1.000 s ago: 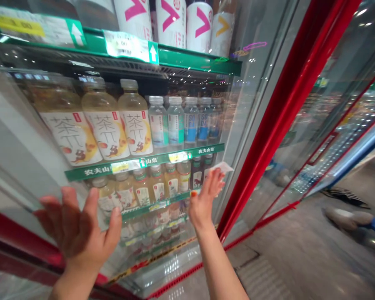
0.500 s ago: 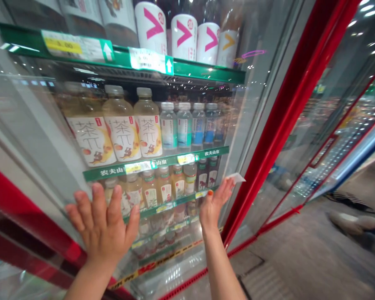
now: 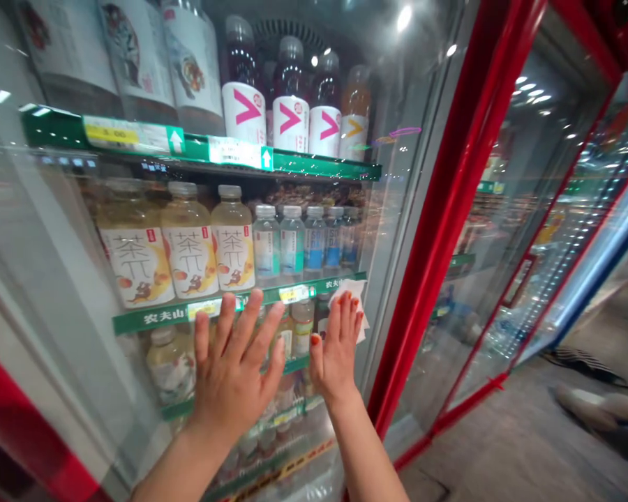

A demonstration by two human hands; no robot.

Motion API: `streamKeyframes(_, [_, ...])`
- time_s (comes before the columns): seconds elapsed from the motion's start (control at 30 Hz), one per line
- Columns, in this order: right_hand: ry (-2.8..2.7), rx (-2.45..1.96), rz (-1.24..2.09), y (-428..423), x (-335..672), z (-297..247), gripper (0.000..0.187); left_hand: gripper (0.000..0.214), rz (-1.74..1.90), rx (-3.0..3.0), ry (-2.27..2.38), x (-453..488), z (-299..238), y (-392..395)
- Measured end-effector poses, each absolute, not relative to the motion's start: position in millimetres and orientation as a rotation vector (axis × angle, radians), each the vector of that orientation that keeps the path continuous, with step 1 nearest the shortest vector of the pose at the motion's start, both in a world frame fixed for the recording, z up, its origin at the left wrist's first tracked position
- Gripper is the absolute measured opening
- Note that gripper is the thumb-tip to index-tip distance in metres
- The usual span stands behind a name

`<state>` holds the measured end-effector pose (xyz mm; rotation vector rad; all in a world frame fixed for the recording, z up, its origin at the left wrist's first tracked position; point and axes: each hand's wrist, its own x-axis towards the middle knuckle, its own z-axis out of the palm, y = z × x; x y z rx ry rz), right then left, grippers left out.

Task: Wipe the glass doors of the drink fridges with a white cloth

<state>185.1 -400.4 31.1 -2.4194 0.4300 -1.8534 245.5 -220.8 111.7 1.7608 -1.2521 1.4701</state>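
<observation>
My left hand (image 3: 235, 369) lies flat and open against the glass door (image 3: 57, 293) of a drinks cooler, fingers spread, in front of the green shelf edge (image 3: 151, 318). My right hand (image 3: 338, 355) presses a white tissue (image 3: 352, 310) to the same glass with its orange-painted fingertips. Behind the glass stand tea bottles with white labels (image 3: 188, 261) and several clear water bottles (image 3: 293, 240). Bottles with pink arrow labels (image 3: 290, 111) fill the shelf above. The lower shelves are partly hidden behind my hands.
A red door frame (image 3: 439, 223) runs up to the right of my hands, and a neighbouring glass door (image 3: 523, 230) reflects store shelves. A grey tiled floor (image 3: 502, 446) lies at lower right, with a blurred grey and blue shape (image 3: 591, 408) on it.
Both hands have risen on the glass and drawn closer together. The tissue has shifted from the right hand's fingertips to beneath its fingers. The shelves sit lower in view.
</observation>
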Motion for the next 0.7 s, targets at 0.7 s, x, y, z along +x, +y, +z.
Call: streamKeyframes(0.7, [0.294,-2.592,-1.758,-380,179,21,0.086,0.073,1.537,1.839,-1.158,255,105,-238])
